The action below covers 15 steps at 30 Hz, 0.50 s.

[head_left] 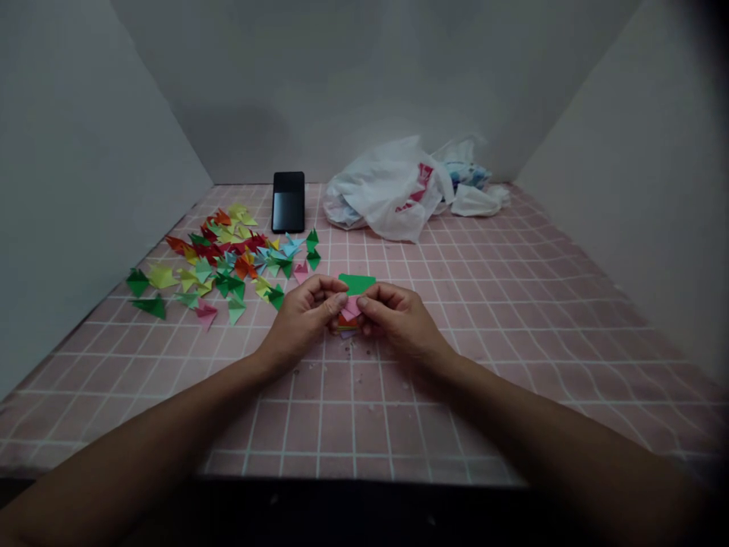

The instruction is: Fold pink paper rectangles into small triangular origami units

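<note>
the left hand (307, 310) and right hand (403, 315), thumbs closed against fingers, pinch a folded pink paper (351, 308) over a stack of colored paper (358, 284) on the surface (512, 342). folded paper pieces (228, 262) lie leftward; beyond sits a crumpled white bag (392, 190), its contents indistinct.

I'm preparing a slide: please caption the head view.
Both bare hands pinch a small folded pink paper over multicoloured paper squares, with pointed, multicoloured folded-paper pieces scattered to the left.
</note>
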Available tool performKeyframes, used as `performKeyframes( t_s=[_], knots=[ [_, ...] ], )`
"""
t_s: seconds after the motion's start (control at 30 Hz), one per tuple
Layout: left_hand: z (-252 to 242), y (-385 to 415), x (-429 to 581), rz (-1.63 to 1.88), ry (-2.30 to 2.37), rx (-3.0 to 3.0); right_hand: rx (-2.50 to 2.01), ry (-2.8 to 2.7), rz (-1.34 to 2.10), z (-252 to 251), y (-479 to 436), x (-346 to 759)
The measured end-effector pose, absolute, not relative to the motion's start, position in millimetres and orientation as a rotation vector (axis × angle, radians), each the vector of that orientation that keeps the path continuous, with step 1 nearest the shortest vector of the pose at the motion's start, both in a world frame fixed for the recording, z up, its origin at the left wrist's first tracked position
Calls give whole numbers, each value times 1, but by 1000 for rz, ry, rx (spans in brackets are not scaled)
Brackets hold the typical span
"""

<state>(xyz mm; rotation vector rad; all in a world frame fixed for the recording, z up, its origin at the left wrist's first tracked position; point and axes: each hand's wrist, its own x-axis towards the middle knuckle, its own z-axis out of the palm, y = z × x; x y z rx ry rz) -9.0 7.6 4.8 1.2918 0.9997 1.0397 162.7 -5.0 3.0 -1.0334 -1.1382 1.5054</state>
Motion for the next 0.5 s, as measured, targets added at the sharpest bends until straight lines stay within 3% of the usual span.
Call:
performKeyframes(
  t_s=[0.5],
  knots=[
    [7, 7, -9, 972, 1014, 1187, -920, -1273, 1420, 2, -3, 162]
  ],
)
